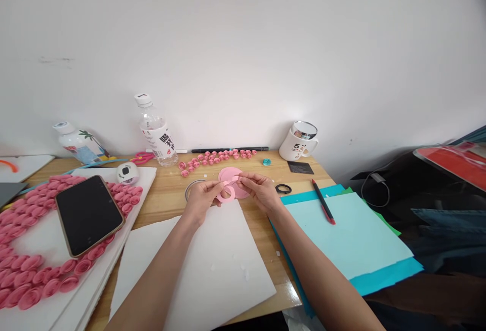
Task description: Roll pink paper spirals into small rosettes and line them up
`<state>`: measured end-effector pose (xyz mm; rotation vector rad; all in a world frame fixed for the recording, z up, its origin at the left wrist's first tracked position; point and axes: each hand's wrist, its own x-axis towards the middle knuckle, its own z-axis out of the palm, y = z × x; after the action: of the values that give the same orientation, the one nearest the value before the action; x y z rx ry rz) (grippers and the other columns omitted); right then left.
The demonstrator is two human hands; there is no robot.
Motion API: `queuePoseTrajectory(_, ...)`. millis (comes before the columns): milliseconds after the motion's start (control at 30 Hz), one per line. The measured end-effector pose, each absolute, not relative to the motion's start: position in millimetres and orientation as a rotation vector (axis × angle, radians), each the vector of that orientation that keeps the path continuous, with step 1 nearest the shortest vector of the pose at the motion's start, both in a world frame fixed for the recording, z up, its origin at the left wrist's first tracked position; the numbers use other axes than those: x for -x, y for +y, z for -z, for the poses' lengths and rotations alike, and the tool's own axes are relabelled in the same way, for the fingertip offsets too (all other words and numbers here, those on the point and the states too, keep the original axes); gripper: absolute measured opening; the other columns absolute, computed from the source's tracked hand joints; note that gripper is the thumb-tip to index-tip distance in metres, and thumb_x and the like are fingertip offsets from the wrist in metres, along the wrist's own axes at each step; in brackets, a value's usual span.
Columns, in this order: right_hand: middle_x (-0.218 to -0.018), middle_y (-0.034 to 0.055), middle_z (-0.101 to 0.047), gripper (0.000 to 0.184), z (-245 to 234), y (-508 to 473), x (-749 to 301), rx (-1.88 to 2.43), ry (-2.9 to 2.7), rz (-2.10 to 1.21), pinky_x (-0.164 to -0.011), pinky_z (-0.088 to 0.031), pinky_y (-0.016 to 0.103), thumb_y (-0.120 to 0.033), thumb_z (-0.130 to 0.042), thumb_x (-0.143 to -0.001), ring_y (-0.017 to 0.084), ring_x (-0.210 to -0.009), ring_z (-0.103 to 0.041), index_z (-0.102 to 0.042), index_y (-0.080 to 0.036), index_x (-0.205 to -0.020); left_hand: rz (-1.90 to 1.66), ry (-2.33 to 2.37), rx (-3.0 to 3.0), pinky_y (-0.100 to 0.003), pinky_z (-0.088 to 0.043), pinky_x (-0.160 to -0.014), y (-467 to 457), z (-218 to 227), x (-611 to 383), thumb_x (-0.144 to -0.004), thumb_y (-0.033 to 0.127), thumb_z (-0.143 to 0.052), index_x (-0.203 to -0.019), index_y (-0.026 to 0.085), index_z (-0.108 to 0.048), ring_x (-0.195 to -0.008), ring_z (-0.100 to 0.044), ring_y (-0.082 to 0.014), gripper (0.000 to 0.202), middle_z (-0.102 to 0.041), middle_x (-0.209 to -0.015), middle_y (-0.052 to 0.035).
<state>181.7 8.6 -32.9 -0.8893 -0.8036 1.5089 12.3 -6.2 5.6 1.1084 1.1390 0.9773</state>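
Observation:
A curled pink paper strip (227, 195) is pinched between the fingers of my left hand (203, 197) and my right hand (261, 189), above the top edge of a white board (201, 270). One loop of it hangs by the left fingertips, while the right fingers grip a stretch near its other side. Behind the hands lie flat pink paper circles (230, 171), partly covered by them. Several small rolled pink paper flowers (214, 158) sit in a row further back, with one teal rolled flower (266, 162) to their right.
At left, a phone (90, 215) rests on a board covered with pink rolled flowers (28, 270). A bottle (157, 136) and a mug (298, 141) stand by the wall. Blue paper sheets (341, 235) with a pen (323, 202) lie right; a scissors handle (283, 189) shows beside my right hand.

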Motion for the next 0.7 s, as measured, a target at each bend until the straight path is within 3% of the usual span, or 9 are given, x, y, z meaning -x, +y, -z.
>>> queuePoseTrajectory(167,-0.068,0.0,-0.068,0.029,32.8,8.2,-182.3,0.925,-0.774,-1.523,-0.067,-0.05,0.024,-0.025,-0.079,-0.052,0.01,-0.061,-0.06,-0.067,-0.018,-0.077,-0.969,1.11,-1.129,-0.02,-0.04,-0.047,-6.5,-5.1,-13.1,-0.063,0.039,-0.066,-0.058,0.013,-0.066,-0.056,-0.047,-0.0096,0.026,-0.059,-0.061,-0.0034)
queuePoseTrajectory(333,-0.062,-0.0024,-0.063,0.02,28.3,6.4,-180.8,0.904,-0.848,-1.504,-0.06,-0.046,0.02,-0.028,-0.078,-0.055,0.006,-0.056,-0.054,-0.065,-0.017,-0.065,-0.969,1.112,-1.134,-0.021,-0.041,-0.046,-5.8,-3.7,-13.2,-0.063,0.037,-0.066,-0.062,0.013,-0.068,-0.055,-0.047,-0.0097,0.025,-0.059,-0.063,-0.0041)
queuePoseTrajectory(533,-0.081,0.0031,-0.069,0.019,29.5,7.2,-181.1,0.935,-0.874,-1.48,-0.057,-0.046,0.021,-0.028,-0.077,-0.056,0.007,-0.057,-0.054,-0.066,-0.017,-0.067,-0.964,1.122,-1.114,-0.021,-0.041,-0.047,-5.2,-2.8,-12.4,-0.061,0.037,-0.067,-0.06,0.013,-0.067,-0.054,-0.048,-0.0098,0.024,-0.061,-0.063,-0.0039)
queuePoseTrajectory(700,-0.074,0.0017,-0.069,0.021,31.6,7.5,-181.0,0.95,-0.837,-1.45,-0.056,-0.046,0.021,-0.027,-0.078,-0.053,0.008,-0.057,-0.056,-0.066,-0.019,-0.069,-0.97,1.108,-1.117,-0.02,-0.041,-0.046,-5.3,-1.2,-13.2,-0.064,0.036,-0.065,-0.061,0.013,-0.068,-0.055,-0.048,-0.0101,0.023,-0.06,-0.063,-0.0047)
